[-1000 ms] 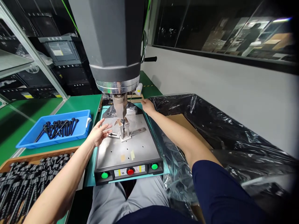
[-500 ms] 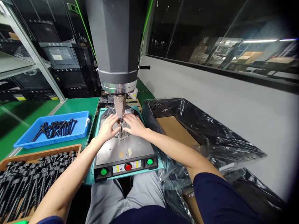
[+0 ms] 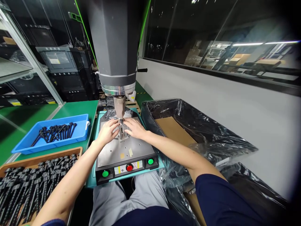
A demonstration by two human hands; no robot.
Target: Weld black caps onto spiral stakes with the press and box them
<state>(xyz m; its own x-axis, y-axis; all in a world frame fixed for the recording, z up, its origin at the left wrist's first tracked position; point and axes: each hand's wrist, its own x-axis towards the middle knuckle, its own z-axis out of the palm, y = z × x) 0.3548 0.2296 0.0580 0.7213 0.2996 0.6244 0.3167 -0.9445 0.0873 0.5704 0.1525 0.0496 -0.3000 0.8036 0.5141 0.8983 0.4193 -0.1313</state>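
Note:
Both my hands are at the metal fixture point(image 3: 121, 133) on the machine's plate, under the tapered metal head point(image 3: 119, 106). My left hand point(image 3: 107, 131) is on the fixture's left side, fingers stretched forward and thumb apart. On the other side my right hand point(image 3: 135, 128) has its fingers extended towards the middle, thumb also apart. Between the fingertips a small black part point(image 3: 121, 121) shows at the fixture's top, just below the head. Whether the fingertips touch it, I cannot tell.
A blue tray point(image 3: 81, 135) of black stemmed parts point(image 3: 56, 132) stands on the left, behind a brown tray point(image 3: 80, 153) of similar pieces. Green buttons point(image 3: 105, 173) and a red button point(image 3: 129, 168) line the machine's front. On the right is a plastic-lined box point(image 3: 199, 122).
My hands have parted slightly, the left thumb drawing back leftwards from the fixture. More of the fixture and the black part shows between them. The view has shifted a little.

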